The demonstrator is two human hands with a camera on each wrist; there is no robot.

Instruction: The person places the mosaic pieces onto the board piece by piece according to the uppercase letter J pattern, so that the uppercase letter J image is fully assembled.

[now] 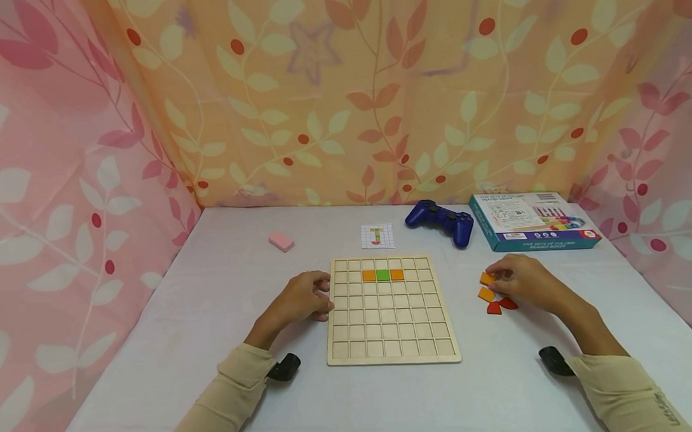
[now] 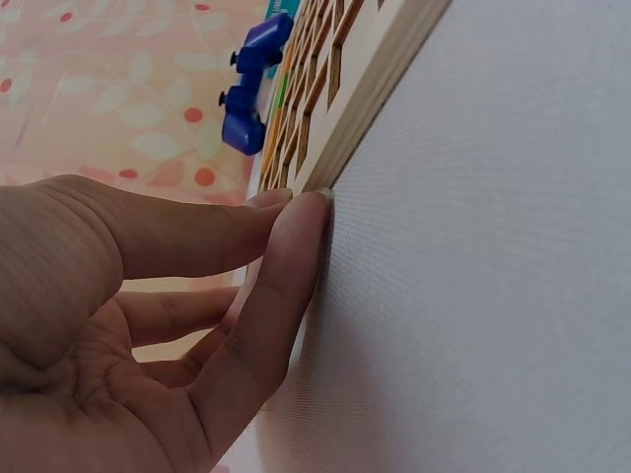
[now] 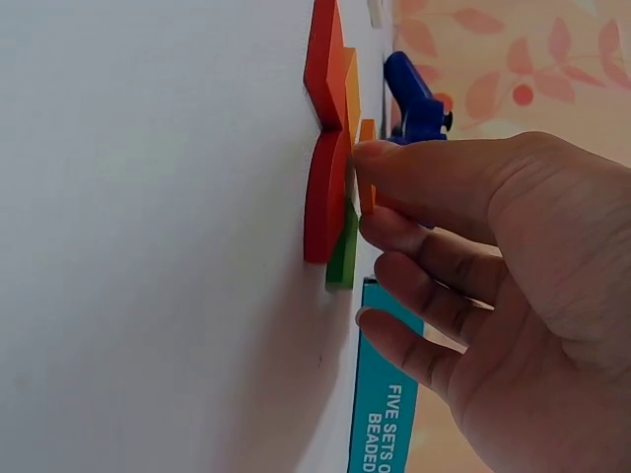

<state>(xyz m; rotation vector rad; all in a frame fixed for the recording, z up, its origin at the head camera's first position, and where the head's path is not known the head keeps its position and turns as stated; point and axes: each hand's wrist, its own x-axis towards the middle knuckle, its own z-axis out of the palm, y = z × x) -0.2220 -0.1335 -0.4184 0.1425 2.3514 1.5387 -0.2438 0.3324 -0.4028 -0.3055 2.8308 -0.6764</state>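
Between the wooden grid board point(image 1: 389, 332) and the surface's point(image 1: 398, 405) right edge, the right hand point(image 1: 525, 279) pinches an orange square tile point(image 1: 486, 278) beside another orange tile point(image 1: 486, 294) and two red pieces point(image 1: 494, 309). The left hand point(image 1: 299, 298), fingers loosely bent, touches the board's left edge. Near the board's far edge, two orange squares point(image 1: 369, 276) flank a green square point(image 1: 383, 275). Toward the surface's far edge lie a pink block point(image 1: 281, 241), pattern card point(image 1: 370, 244) and blue game controller point(image 1: 440, 222); a teal-sided box point(image 1: 547, 241) occupies the far right corner.

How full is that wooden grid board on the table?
The board is mostly empty: just an orange tile, a green tile and a second orange tile sit in one row; the other squares are bare.
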